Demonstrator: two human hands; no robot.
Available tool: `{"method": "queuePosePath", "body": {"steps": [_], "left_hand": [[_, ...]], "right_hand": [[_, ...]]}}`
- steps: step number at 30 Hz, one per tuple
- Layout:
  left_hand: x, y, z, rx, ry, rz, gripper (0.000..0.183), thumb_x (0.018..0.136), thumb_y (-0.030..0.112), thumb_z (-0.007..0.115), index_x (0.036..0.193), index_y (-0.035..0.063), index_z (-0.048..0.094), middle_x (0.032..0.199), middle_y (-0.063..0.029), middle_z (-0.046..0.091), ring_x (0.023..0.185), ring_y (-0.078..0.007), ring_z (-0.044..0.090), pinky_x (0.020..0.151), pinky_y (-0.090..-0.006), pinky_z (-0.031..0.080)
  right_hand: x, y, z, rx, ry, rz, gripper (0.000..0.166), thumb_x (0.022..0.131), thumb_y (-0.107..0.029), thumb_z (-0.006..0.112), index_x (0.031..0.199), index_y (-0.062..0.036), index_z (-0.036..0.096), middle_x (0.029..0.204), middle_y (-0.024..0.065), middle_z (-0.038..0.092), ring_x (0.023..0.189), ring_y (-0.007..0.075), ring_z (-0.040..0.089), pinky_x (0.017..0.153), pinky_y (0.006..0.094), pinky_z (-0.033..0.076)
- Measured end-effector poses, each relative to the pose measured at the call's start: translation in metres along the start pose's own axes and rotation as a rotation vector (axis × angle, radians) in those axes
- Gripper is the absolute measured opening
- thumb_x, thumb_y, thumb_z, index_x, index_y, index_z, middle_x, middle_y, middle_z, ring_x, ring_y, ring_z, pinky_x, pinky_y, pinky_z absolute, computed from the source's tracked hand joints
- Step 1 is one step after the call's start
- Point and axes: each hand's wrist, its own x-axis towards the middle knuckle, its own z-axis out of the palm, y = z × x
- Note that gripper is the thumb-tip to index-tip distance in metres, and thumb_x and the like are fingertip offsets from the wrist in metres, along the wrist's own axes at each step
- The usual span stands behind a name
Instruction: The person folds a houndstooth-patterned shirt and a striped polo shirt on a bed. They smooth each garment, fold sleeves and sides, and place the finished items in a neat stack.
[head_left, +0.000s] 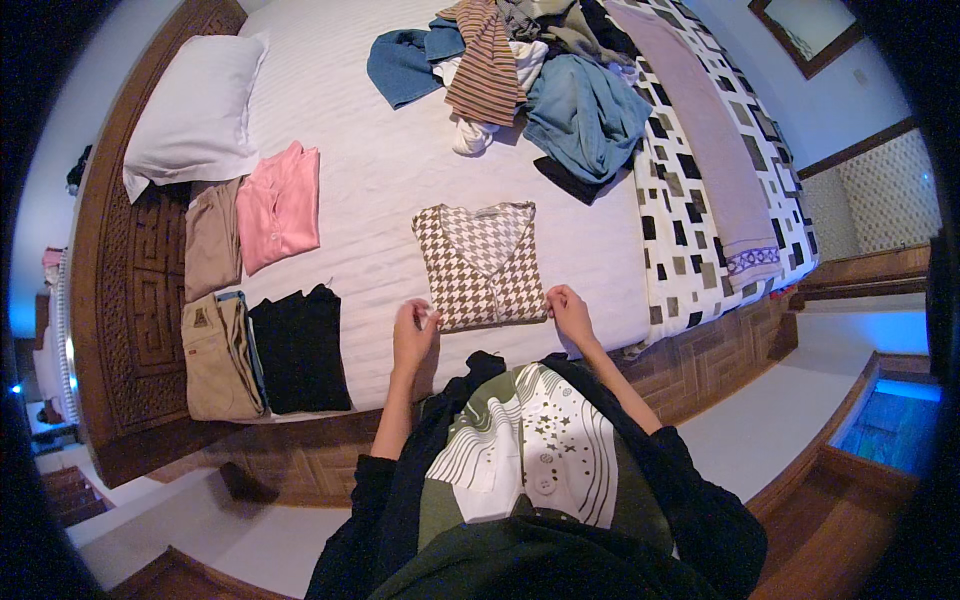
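Note:
A brown-and-white houndstooth garment with a V neckline (487, 281) lies folded flat on the white bedsheet, straight in front of me. My left hand (414, 330) is at its lower left corner, thumb and fingers close together by the edge. At the lower right side, my right hand (568, 309) has its fingertips on the garment's edge. Whether either hand pinches the cloth is hard to tell.
Folded clothes lie at left: pink shirt (281, 210), light brown garment (214, 244), khaki trousers (221, 360), black garment (300, 349). Beyond them are a white pillow (199, 105) and carved wooden headboard (150, 262). A loose clothes heap (585, 112) and patterned blanket (675, 202) lie at upper right.

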Motion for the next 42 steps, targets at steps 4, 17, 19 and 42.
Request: {"method": "queuePosePath", "body": {"steps": [4, 17, 19, 42], "left_hand": [[0.0, 0.044, 0.005, 0.137, 0.141, 0.256, 0.047, 0.08, 0.017, 0.049, 0.122, 0.0006, 0.036, 0.131, -0.0164, 0.031, 0.12, -0.0344, 0.029, 0.096, -0.0427, 0.025], [-0.008, 0.033, 0.061, 0.21, 0.047, 0.078, 0.057, 0.084, 0.027, 0.043, 0.13, -0.0019, 0.023, 0.139, -0.0184, 0.012, 0.125, -0.0359, 0.017, 0.099, -0.0477, 0.018], [-0.011, 0.023, 0.049, -0.103, 0.059, -0.123, 0.058, 0.084, 0.025, 0.047, 0.128, -0.005, 0.024, 0.136, -0.0216, 0.016, 0.121, -0.0369, 0.024, 0.097, -0.043, 0.024], [-0.052, -0.04, -0.222, -0.873, 0.0, -0.242, 0.037, 0.089, 0.03, 0.042, 0.111, 0.0, 0.047, 0.1, -0.0047, 0.056, 0.087, -0.0098, 0.052, 0.082, -0.0248, 0.039]], "right_hand": [[-0.015, -0.05, 0.014, -0.384, 0.212, -0.457, 0.031, 0.083, -0.018, 0.045, 0.11, -0.003, 0.044, 0.121, 0.015, 0.042, 0.106, 0.0278, 0.044, 0.086, 0.0368, 0.036], [-0.009, -0.027, 0.027, -0.784, 0.168, -0.505, 0.056, 0.082, -0.03, 0.049, 0.129, -0.0067, 0.029, 0.131, 0.0165, 0.03, 0.116, 0.0247, 0.036, 0.095, 0.041, 0.028], [-0.006, -0.016, 0.024, -0.535, 0.216, -0.422, 0.049, 0.081, -0.033, 0.054, 0.118, -0.0039, 0.041, 0.115, 0.0161, 0.043, 0.097, 0.0195, 0.047, 0.083, 0.0344, 0.036], [-0.122, -0.173, 0.167, 0.878, -0.523, -0.075, 0.038, 0.087, -0.022, 0.046, 0.117, 0.0005, 0.04, 0.107, 0.0074, 0.053, 0.095, 0.0135, 0.053, 0.082, 0.027, 0.043]]}}
